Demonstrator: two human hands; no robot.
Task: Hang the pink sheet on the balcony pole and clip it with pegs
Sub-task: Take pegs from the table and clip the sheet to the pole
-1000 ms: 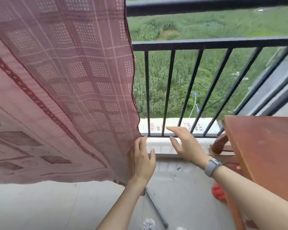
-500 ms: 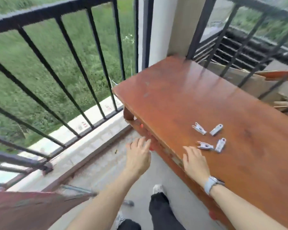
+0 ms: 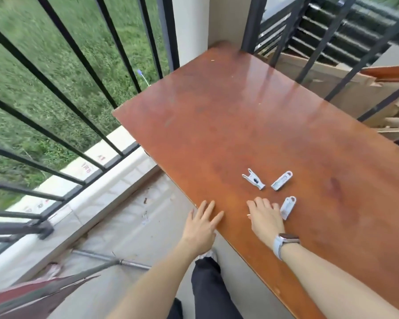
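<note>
Railings (image 3: 83, 65) border a brown desk (image 3: 217, 125) carrying 3 pegs (image 3: 253, 179). Right hand (image 3: 266, 217) lies flat beside 1 peg, fingers straight, holding nothing. Left hand (image 3: 202, 223) spreads over the desk edge, empty. Sheet (image 3: 30, 295) shows bottom-left.

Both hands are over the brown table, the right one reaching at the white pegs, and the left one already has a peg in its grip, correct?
Not quite. In the head view the left hand is open and holds nothing; its fingers lie flat at the table edge. The right hand does reach at the pegs.
</note>
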